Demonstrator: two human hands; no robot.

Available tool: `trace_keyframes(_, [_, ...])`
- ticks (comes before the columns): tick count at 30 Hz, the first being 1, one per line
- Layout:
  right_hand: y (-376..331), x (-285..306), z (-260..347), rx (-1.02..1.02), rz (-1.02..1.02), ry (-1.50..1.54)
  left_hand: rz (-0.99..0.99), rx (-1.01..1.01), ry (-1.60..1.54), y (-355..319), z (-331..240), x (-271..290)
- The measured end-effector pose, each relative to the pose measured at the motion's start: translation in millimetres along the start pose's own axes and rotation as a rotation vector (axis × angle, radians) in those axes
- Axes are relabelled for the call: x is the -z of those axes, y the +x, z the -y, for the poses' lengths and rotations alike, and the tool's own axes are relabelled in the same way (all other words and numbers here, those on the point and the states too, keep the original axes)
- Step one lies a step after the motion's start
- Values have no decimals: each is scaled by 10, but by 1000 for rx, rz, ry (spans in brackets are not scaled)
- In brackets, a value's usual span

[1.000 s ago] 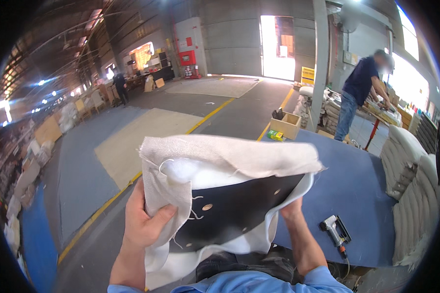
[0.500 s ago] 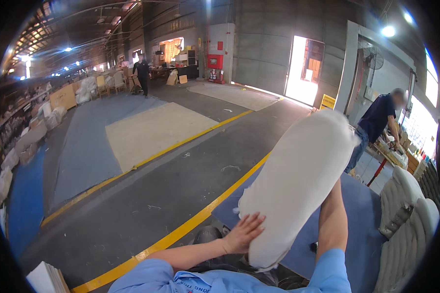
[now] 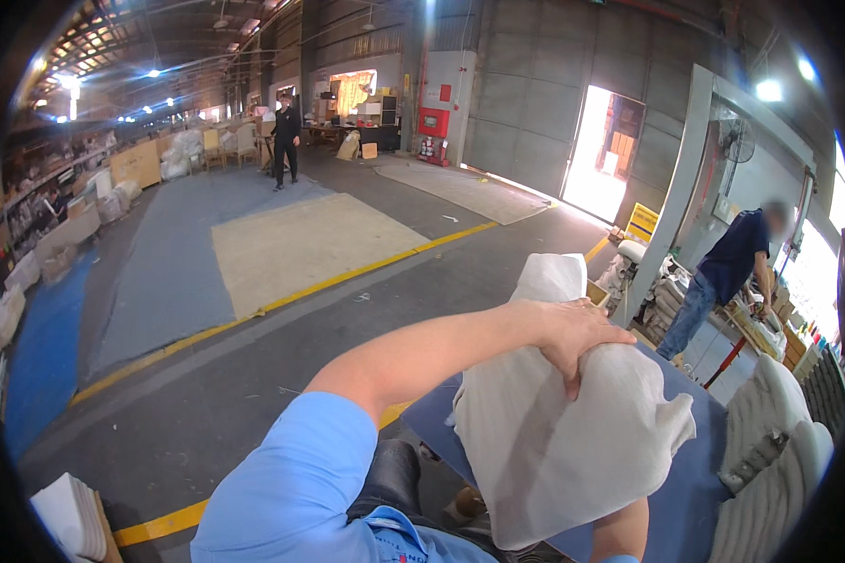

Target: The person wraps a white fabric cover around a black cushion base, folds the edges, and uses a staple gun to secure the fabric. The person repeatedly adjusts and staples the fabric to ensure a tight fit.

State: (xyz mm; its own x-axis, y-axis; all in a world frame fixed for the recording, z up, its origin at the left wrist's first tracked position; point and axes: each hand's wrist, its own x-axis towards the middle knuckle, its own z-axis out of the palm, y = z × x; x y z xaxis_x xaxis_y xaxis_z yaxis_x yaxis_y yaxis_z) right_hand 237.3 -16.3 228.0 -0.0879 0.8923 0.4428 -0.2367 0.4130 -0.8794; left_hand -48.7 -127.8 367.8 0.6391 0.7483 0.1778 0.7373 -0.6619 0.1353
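A white, cloth-covered padded piece, like a cushion (image 3: 545, 422), stands tilted over the blue tabletop (image 3: 685, 385) in front of me. Its fabric is loose and creased, with an uneven edge on the right and a paler flap rising at the top. My left arm reaches across, and my left hand (image 3: 577, 336) grips the upper part, thumb pressed into the cloth and fingers curled over. The right forearm comes up at the lower edge and passes behind the cushion, which hides my right hand.
Stacked white padded pieces (image 3: 770, 469) stand at the table's right. A person (image 3: 728, 258) bends over a bench at the far right; another person (image 3: 286, 141) stands far off at left. White panels (image 3: 70, 511) lean at lower left. Yellow lines (image 3: 329, 291) mark the grey floor.
The cushion has turned and come lower and nearer, its cloth now creased. My left hand has moved from its lower left side to its top. My right arm has sunk lower.
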Motion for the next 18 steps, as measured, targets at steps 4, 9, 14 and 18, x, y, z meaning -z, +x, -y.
trace_keyframes(4, [-608, 252, 25, 47, -36, -127, 11, -30, 3, 1, -4, -48])
trace_keyframes(9, [-1732, 329, 142, 70, -43, -233, -98, -41, 26, -277, 115, -39])
trace_keyframes(14, [-2451, 24, 97, 64, -46, -235, -255, -53, 106, -485, 37, -189])
trace_keyframes(18, [-2316, -103, -249, 123, -228, -131, -361, -90, 176, -468, -183, -249])
